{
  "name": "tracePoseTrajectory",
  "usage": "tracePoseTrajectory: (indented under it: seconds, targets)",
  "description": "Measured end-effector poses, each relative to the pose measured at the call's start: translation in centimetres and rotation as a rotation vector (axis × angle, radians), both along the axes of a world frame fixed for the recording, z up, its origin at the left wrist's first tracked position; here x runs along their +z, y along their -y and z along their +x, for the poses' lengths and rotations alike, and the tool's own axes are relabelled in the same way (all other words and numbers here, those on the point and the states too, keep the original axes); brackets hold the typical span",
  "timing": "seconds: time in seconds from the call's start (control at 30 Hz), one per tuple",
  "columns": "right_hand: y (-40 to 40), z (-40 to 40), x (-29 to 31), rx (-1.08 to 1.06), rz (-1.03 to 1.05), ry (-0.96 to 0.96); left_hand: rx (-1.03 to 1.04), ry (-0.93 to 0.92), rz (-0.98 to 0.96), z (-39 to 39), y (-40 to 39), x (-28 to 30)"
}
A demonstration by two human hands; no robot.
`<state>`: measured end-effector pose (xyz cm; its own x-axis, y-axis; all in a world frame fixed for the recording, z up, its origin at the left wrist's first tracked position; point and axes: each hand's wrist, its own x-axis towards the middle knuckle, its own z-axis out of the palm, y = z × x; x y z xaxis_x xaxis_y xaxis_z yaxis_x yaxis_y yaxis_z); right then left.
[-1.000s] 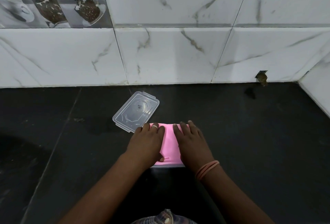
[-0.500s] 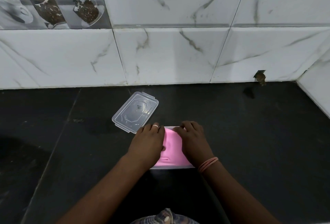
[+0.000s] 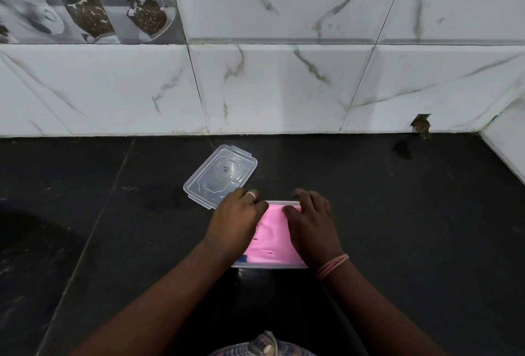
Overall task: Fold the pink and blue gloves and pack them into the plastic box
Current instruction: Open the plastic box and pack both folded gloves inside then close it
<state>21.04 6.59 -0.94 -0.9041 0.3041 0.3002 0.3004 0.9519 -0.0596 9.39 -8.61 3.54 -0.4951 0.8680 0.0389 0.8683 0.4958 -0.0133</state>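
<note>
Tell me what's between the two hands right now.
In the head view, the pink glove, lying in the plastic box, shows between the left hand and right hand.

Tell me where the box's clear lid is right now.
The clear lid lies flat on the dark counter, off the plastic box, just beyond the left hand, near the tiled wall.
</note>
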Motion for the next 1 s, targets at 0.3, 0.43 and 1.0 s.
tracePoseTrajectory:
  seconds: [0.3, 0.43, 1.0]
  targets:
    - [0.7, 0.5, 0.1, 0.082, -0.005, 0.082, -0.001, 0.050, -0.093, 2.3, 0.3, -2.2]
    - [0.8, 0.2, 0.0, 0.107, -0.007, 0.216, -0.024, 0.074, -0.134, 1.8, 0.0, -3.3]
    - [0.2, -0.4, 0.9, 0.072, -0.130, 0.326, -0.102, 0.027, -0.048, -0.9, 1.5, -0.2]
